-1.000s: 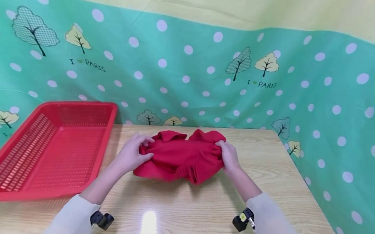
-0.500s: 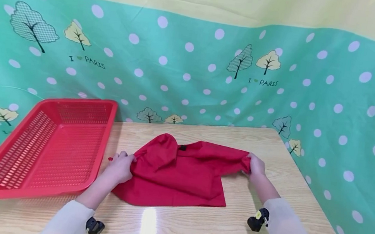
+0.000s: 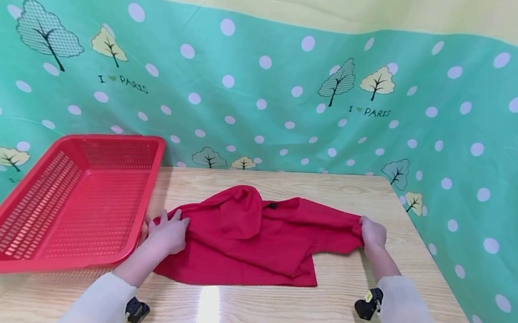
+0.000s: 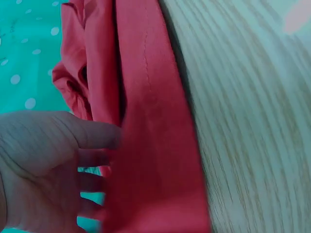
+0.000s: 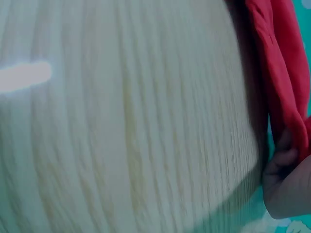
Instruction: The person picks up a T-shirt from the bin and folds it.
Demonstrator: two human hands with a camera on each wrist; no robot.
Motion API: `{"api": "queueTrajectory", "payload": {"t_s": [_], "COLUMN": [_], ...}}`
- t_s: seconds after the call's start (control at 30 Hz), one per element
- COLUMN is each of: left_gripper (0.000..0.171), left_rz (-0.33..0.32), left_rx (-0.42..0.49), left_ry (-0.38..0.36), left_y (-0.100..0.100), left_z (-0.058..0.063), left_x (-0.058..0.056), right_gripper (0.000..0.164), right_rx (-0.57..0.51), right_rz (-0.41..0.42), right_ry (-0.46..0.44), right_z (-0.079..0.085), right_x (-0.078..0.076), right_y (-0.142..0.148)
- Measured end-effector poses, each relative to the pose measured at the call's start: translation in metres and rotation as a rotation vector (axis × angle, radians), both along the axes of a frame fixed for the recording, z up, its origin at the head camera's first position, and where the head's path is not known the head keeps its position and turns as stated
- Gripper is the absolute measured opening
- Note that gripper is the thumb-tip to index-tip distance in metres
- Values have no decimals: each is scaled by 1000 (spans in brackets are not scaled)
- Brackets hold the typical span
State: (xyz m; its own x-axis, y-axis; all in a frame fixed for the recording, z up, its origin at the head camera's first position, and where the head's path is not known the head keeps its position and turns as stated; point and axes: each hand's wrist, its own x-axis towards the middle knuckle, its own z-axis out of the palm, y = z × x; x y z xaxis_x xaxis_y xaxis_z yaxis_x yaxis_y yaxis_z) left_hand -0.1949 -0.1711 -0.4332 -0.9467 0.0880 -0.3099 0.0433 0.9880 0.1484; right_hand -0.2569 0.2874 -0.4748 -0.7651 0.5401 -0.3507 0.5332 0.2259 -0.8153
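A red long-sleeved top (image 3: 273,244) lies partly spread on the wooden table, with a bunched, hood-like part (image 3: 245,213) at its back and a small black label beside it. My right hand (image 3: 373,233) grips the end of its right sleeve (image 3: 333,227), drawn out sideways. At the opposite side my left hand (image 3: 168,234) rests on the fabric with fingers spread. In the left wrist view, the left hand's fairly straight fingers (image 4: 97,135) meet the cloth near its folds. The right wrist view has the curled right fingers (image 5: 286,158) at the red cloth.
A red plastic basket (image 3: 138,211) with perforated sides stands at the left, close beside my left hand. The wooden table (image 3: 269,319) ends at a green dotted curtain (image 3: 247,101) behind and to the right.
The bundled top has been opened out toward me and sideways. My right hand has moved right with the sleeve, stretching it; my left hand moved left and its fingers have since spread.
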Motion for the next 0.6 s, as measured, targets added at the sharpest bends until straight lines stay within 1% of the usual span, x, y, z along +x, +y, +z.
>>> {"api": "queueTrajectory", "payload": {"t_s": [0.03,0.1,0.17,0.23,0.3,0.33,0.4,0.47,0.5,0.53,0.6], "left_gripper": [53,57,64,71,72,70,64,63,63,64,68], "left_rz": [-4,-13,-21,-37,-44,-48,-50,-33,-20,-6,29], "left_rx": [-6,-18,-15,-14,-4,0,9,21,27,29,35], "left_ry": [-7,-12,8,74,172,218,270,260,238,211,166], "left_y": [3,11,22,33,43,47,55,60,63,65,69], "left_z": [2,6,6,3,-1,-3,-9,-13,-15,-18,-21], "left_x": [1,4,10,15,21,24,29,33,34,36,38], "right_gripper": [42,48,54,59,61,61,58,53,51,49,50], "right_rx": [52,117,179,281,399,473,629,750,794,816,816], "right_rz": [46,143,222,281,304,315,341,398,449,516,682], "right_ry": [-13,-38,-47,-49,-24,3,90,213,273,331,397], "right_z": [1,4,6,10,12,12,12,11,11,11,12], "right_x": [1,1,1,0,-2,-3,-7,-13,-16,-19,-25], "right_y": [2,3,4,3,-1,-4,-12,-26,-34,-44,-65]}}
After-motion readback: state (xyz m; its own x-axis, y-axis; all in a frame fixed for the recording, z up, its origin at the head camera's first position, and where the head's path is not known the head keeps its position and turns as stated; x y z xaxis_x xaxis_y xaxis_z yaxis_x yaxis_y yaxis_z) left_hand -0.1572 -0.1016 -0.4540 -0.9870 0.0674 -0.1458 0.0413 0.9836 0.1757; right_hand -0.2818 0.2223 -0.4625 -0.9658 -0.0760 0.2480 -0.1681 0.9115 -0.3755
